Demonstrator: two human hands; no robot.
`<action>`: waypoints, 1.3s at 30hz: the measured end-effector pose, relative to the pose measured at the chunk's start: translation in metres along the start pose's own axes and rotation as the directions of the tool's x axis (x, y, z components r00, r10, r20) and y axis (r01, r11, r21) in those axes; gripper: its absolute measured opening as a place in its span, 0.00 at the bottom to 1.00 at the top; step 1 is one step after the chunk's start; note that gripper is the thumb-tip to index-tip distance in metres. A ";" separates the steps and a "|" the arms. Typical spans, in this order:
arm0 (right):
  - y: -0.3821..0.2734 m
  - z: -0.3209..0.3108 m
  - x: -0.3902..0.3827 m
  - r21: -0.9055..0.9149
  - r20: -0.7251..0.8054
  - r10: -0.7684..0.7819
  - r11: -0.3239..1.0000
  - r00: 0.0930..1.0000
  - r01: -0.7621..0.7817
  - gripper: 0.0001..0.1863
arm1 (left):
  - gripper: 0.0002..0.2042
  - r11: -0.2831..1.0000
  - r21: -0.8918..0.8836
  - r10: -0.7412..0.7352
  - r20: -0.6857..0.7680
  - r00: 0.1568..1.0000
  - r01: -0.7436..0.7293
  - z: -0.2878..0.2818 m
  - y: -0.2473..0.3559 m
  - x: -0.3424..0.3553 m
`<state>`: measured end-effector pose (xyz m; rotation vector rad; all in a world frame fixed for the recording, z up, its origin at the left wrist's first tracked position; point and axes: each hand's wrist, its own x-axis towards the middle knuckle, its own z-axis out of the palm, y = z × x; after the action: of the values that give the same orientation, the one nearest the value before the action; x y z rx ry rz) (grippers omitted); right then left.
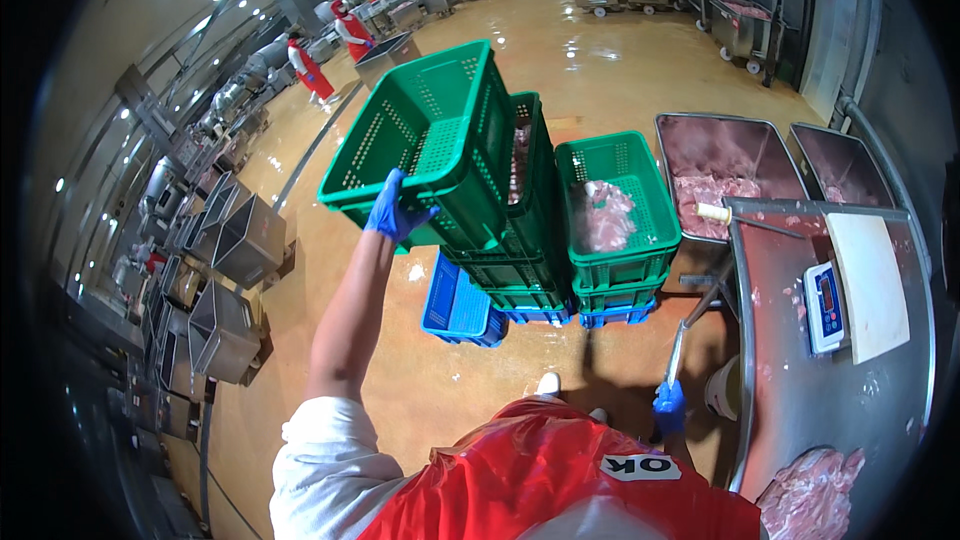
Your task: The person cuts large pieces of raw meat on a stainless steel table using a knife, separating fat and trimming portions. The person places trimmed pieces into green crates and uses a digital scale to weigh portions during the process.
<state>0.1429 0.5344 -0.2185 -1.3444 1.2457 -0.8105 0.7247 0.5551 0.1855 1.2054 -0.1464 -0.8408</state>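
Note:
My left hand (397, 210), in a blue glove, is closed on the near rim of an empty green perforated crate (440, 147). The crate is tilted beside and partly in front of a taller stack of green crates (535, 240) with meat showing in the top one; whether it rests on anything I cannot tell. Low on the right, my gloved right hand (669, 407) is closed around a knife (677, 350), its shiny blade pointing up and away. To the right of the tall stack, another green crate (618, 195) holds pale pink meat in a clear bag or wrap.
A blue crate (458, 302) sits on the wet floor. At right, a metal table (780, 380) carries a scale (825, 308), a white board (868, 285), a white-handled sharpening steel (713, 212) and meat (815, 495). Metal bins (730, 145) stand behind; two people work far left.

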 end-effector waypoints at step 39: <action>-0.073 -0.045 -0.317 0.351 -0.936 0.337 0.908 -0.099 -0.229 0.11 | 0.21 0.730 -0.329 -0.201 0.734 -0.648 -0.599 0.308 -0.497 -0.268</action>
<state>0.0473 0.8175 -0.0829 -0.0162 2.5097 -1.6017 0.1321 0.4408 -0.0382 0.0403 -2.5574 -1.0756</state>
